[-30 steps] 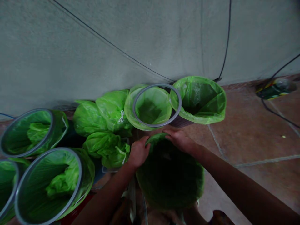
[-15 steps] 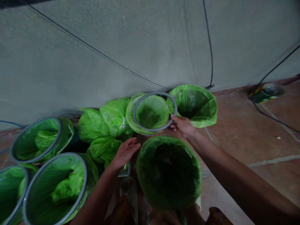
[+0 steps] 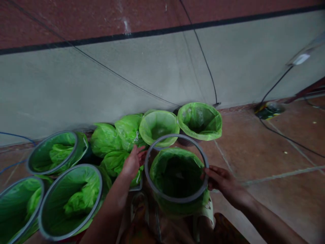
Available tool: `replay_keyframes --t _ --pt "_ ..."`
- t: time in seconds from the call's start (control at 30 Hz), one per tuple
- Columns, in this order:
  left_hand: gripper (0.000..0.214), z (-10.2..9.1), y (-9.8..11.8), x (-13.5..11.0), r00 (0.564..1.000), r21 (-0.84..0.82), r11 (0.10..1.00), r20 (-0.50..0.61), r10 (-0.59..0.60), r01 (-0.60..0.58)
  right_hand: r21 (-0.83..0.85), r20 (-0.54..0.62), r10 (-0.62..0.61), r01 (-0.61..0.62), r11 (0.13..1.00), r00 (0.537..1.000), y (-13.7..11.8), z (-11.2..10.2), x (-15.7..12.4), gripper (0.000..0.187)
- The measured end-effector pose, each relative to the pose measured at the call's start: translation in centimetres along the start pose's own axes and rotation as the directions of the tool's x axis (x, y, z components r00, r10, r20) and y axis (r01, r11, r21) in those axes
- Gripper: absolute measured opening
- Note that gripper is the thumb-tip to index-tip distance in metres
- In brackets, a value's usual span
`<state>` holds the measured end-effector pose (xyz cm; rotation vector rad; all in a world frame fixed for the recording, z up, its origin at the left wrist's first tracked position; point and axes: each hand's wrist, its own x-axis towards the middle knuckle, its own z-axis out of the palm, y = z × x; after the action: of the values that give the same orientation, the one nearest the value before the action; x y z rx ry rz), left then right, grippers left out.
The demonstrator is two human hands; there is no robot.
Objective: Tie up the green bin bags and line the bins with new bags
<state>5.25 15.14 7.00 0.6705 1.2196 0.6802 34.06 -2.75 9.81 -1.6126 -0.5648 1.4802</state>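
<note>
Right hand (image 3: 225, 183) grips grey ring (image 3: 177, 199)

Pinched at its right edge, it hangs over the green-lined bin (image 3: 177, 209) at the frame's lower centre. Just left of it, the left hand (image 3: 132, 162) is loose, fingers parted, near a green bag (image 3: 115, 162).

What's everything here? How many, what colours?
Nearest bin: 1, green-lined, bottom centre
Loose ring: 1, grey, over nearest bin
Back bins: 2, green-lined, middle
Ringed bins: 3, green-lined, left
Crumpled plastic: 3, green, in ringed bins
Bundled bags: about 3, green, centre-left
Tray: 1, greyish, by bundled bags
Wall: 1, red above grey, behind
Floor: 1, reddish, below
Cables: several, black or blue, wall and floor
Container: 1, dark green-yellow, right
Block: 1, white, right wall
Sandals: 2, pale, bottom
Left hand: 1, near bundled bags
Right hand: 1, holding loose ring
</note>
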Motion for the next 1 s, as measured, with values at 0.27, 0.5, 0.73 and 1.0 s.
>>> replay_keyframes --t 0.27,0.5,0.73,1.0 --pt "0.038 -0.4 -4.7 -0.5 0.980 0.392 0.919 -0.164 0.116 -0.043 -0.131 0.003 0.031 -0.030 0.991 1.000 2.8 0.9 0.4 0.053" --pt "0.028 -1.9 -6.6 -0.3 0.968 0.641 0.745 -0.010 0.252 -0.187 -0.159 0.000 0.099 -0.098 0.982 0.995 4.2 -0.1 0.0 0.051" --pt "0.034 -1.7 -6.8 -1.4 0.971 0.730 0.655 0.047 0.236 -0.195 -0.171 -0.025 0.116 -0.118 0.978 0.993 4.4 -0.7 -0.6 0.050" --pt "0.027 -0.1 -5.5 -2.0 0.959 0.812 0.549 0.046 0.278 -0.198 -0.659 -0.192 -0.073 -0.074 0.748 0.979 5.0 -1.7 0.9 0.040"
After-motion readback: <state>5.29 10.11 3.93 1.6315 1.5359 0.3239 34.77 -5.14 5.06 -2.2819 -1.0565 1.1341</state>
